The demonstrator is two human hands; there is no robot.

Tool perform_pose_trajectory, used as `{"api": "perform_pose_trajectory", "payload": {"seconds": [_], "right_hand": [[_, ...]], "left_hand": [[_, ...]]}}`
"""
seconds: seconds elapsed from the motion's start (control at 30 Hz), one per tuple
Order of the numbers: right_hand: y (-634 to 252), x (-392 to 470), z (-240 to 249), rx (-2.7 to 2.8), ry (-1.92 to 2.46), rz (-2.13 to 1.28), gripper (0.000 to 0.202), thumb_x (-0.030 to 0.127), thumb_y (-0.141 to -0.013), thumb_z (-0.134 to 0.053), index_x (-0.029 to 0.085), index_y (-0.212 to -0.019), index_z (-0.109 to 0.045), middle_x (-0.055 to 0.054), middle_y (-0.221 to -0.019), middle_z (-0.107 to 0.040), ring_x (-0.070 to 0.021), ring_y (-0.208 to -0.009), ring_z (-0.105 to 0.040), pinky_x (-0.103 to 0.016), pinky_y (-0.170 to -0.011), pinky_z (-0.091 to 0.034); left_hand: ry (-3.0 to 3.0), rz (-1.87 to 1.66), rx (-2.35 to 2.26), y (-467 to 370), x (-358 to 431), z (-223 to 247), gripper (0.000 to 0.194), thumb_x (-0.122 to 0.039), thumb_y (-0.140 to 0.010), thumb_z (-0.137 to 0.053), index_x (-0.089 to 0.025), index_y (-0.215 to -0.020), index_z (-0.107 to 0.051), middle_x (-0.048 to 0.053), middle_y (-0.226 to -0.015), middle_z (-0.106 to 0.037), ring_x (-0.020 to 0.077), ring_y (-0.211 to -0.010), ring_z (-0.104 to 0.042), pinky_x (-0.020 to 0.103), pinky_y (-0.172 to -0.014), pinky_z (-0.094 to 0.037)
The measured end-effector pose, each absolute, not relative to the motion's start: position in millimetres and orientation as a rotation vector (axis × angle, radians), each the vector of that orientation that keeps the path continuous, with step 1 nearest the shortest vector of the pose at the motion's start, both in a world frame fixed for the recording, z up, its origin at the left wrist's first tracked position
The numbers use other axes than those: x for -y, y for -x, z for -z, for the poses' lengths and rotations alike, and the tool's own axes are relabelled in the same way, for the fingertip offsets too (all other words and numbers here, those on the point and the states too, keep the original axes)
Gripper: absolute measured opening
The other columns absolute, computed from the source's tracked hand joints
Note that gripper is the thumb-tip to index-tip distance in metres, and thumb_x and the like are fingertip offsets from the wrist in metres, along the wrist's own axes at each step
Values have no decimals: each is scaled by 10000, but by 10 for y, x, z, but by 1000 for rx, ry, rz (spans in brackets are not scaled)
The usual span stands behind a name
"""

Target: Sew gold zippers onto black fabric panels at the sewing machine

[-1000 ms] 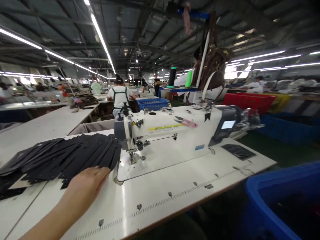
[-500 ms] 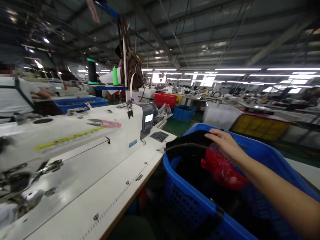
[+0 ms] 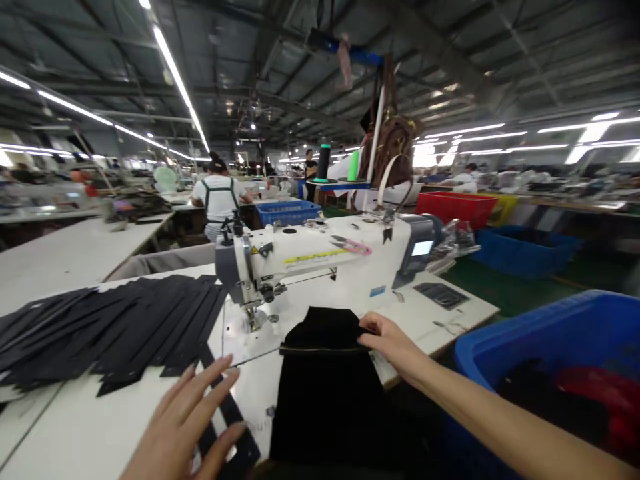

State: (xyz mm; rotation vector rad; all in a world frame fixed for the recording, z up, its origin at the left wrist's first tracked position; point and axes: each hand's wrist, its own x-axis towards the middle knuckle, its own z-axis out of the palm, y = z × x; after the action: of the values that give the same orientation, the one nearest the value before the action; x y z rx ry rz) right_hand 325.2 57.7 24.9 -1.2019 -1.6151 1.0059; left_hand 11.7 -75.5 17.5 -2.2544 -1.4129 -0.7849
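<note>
My right hand (image 3: 383, 337) pinches the right edge of a black fabric piece (image 3: 325, 400), which has a zipper-like line across it. The fabric lies on the white sewing table and hangs over its front edge. My left hand (image 3: 193, 417) is spread, fingers apart, over a dark strip-shaped piece with cut-out openings (image 3: 245, 447); whether it touches the piece I cannot tell. Just beyond the fabric stands a white sewing machine (image 3: 320, 257), its presser foot (image 3: 253, 319) left of the fabric. A fanned pile of dark flat pieces (image 3: 150, 320) covers the table's left side.
On top of the machine lie pink-handled thread snips (image 3: 353, 245). Thread cones (image 3: 324, 162) stand on a rack behind, near a hanging brown bag (image 3: 395, 150). A blue basket (image 3: 545, 317) with a red item (image 3: 595, 393) is at right. A person in white (image 3: 219, 193) sits farther off.
The view has swung left. My right hand has brought the black fabric out of the blue basket onto the table by the machine. My left hand has come into view.
</note>
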Motion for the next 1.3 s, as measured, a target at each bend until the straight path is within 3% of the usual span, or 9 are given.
{"api": "perform_pose_trajectory", "payload": {"seconds": [0.17,0.3,0.43,0.67,0.77,0.87,1.0,1.1,1.3], "right_hand": [[-3339,-545,-298,1832,1086,-798,168,140,-550,-463,194,-709,-479,-43,-843,-564,-216,-861,-539,-390,-829,-409],[-3497,-161,-253,2454,543,-88,237,16,-698,-414,197,-788,-537,-50,-1066,-588,-210,-1064,-484,-432,-977,-301],[-3605,168,-218,2709,263,203,146,114,-775,-466,207,-691,-541,-71,-1189,-550,-248,-1174,-430,-425,-982,-344],[-3517,-144,-238,2270,1075,-401,206,270,-803,-559,178,-987,-561,-102,-993,-604,-222,-931,-560,-379,-813,-464],[-3420,-356,-55,2300,1092,-378,117,251,-711,-689,187,-783,-623,-41,-773,-610,-213,-791,-563,-356,-722,-458],[-3423,-458,-122,2278,1056,-393,112,198,-798,-601,188,-686,-596,-6,-718,-603,-155,-737,-572,-270,-679,-457],[-3576,-426,-722,2223,900,92,134,194,-888,-466,179,-832,-588,-22,-768,-631,-147,-690,-587,-268,-656,-460],[-3631,-228,-1094,2167,648,616,155,136,-873,-459,159,-964,-582,-89,-919,-630,-207,-830,-570,-349,-762,-442],[-3098,204,-424,2400,363,605,301,47,-854,-328,122,-914,-614,-97,-897,-644,-216,-806,-563,-342,-678,-461]], "left_hand": [[2365,895,1682,-526,342,-343,330,-318,-864,-418,-236,-1177,-482,88,-1133,-590,239,-1019,-564,394,-863,-463],[2385,1090,1922,-596,-102,-366,347,-218,-864,-346,-158,-1195,-431,118,-1088,-607,229,-992,-579,422,-860,-456],[2656,951,1819,-714,-315,-428,236,-211,-843,-435,-207,-1024,-587,45,-1017,-655,187,-945,-600,333,-865,-450],[2980,564,1623,-1097,-335,-396,131,-174,-722,-634,-226,-838,-668,-9,-841,-677,171,-823,-614,278,-780,-439],[2949,509,1626,-1094,-313,-339,90,-143,-746,-589,-214,-754,-645,-18,-759,-652,160,-770,-603,262,-722,-437],[2876,520,1629,-1081,-302,-420,78,-147,-781,-550,-201,-749,-596,-18,-743,-626,155,-741,-585,253,-676,-432],[2791,578,1551,-1159,-309,-792,120,-104,-806,-502,-205,-854,-546,-5,-829,-598,154,-779,-558,257,-692,-422],[2613,709,1222,-1150,-247,-1046,118,-109,-847,-456,-183,-888,-539,28,-905,-591,166,-829,-546,284,-738,-421],[2446,539,948,-626,-100,-656,188,-102,-870,-403,-144,-892,-584,83,-952,-629,208,-893,-569,341,-763,-452]]}}
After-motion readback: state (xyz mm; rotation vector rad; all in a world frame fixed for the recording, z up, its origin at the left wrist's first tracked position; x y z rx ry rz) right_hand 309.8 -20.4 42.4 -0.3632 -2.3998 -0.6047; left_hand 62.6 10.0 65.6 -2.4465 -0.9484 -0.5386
